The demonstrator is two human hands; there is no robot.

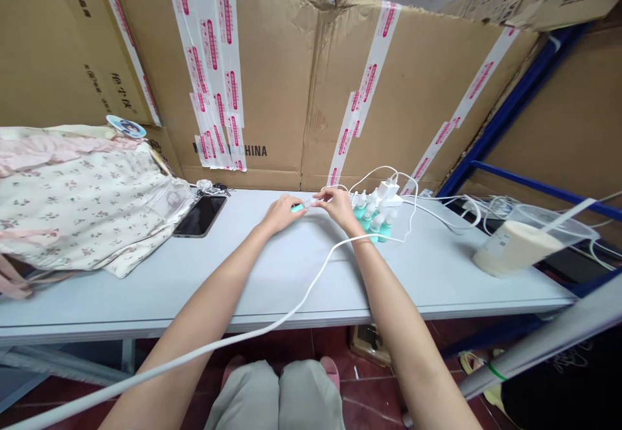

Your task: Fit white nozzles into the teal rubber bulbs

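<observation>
A small bottle with a teal body and a whitish, clear top lies sideways between my two hands, above the table. Its teal end is closed in the fingers of my left hand. My right hand pinches the pale tip at the other end; that tip is too small to make out in detail. Just right of my right hand, several similar teal bottles with whitish pointed tops stand in a tight group.
A white cable crosses over my right forearm. A white charger stands behind the bottles. A phone and a floral cloth bag lie left. A plastic cup stands right. Cardboard walls the back.
</observation>
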